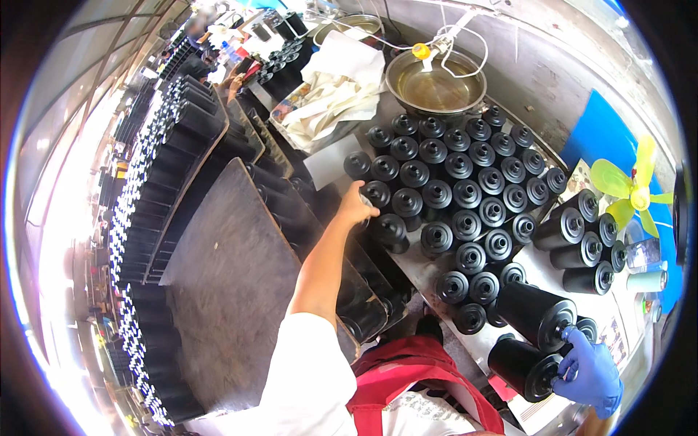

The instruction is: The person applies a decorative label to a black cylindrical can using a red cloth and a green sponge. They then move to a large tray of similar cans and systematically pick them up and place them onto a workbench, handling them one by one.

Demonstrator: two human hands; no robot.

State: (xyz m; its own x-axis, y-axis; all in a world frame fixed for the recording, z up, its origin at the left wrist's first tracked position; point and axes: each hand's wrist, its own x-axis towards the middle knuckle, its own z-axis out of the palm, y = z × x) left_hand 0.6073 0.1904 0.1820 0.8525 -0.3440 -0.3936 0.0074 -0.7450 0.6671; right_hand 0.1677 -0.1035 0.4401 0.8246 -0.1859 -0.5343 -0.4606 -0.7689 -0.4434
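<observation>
Several black cylinders [465,189] with round end caps stand upright, packed close together on a metal bench [418,272]. My bare left hand [355,207] reaches out to the left edge of this cluster, its fingers curled on the top of one cylinder [378,195]. More of these cylinders lie on their sides at the right. My right hand [590,372], in a blue glove, grips the end of a lying cylinder [522,367] at the bench's near corner. A second lying cylinder [536,312] is just above it, touching the glove's fingertips.
A metal bowl [436,87] of oily liquid stands behind the cluster, next to a tray of white rags [334,91]. A yellow-green fan [629,190] and two cans [646,280] are at the right. A dark board [233,291] and racks of black cylinders [182,138] fill the left.
</observation>
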